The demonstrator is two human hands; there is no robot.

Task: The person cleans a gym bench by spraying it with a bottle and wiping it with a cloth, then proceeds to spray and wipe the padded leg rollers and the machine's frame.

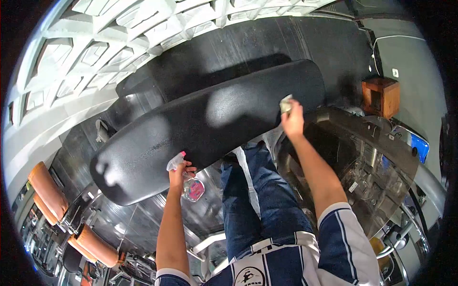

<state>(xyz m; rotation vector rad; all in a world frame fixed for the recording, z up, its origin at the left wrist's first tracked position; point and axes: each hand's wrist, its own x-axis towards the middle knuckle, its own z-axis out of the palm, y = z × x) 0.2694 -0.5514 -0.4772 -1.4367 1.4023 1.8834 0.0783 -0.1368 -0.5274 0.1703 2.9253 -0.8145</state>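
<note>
A long black padded bench [205,114] stretches across the view in front of my legs, with wet-looking specks on its left half. My left hand [179,172] is closed round the neck of a clear spray bottle [194,189], which has a pink-tipped nozzle and a pink label. The bottle is held at the bench's near edge. Toward the bench's right end, my right hand [293,118] grips a pale crumpled cloth [286,104] against or just above the black surface; contact is hard to tell.
A white lattice wall [95,52] rises behind the bench. To the right are a dark transparent machine cover [353,167] and a wooden box [380,97]. Brown padded rollers [49,190] of other equipment stand at the lower left.
</note>
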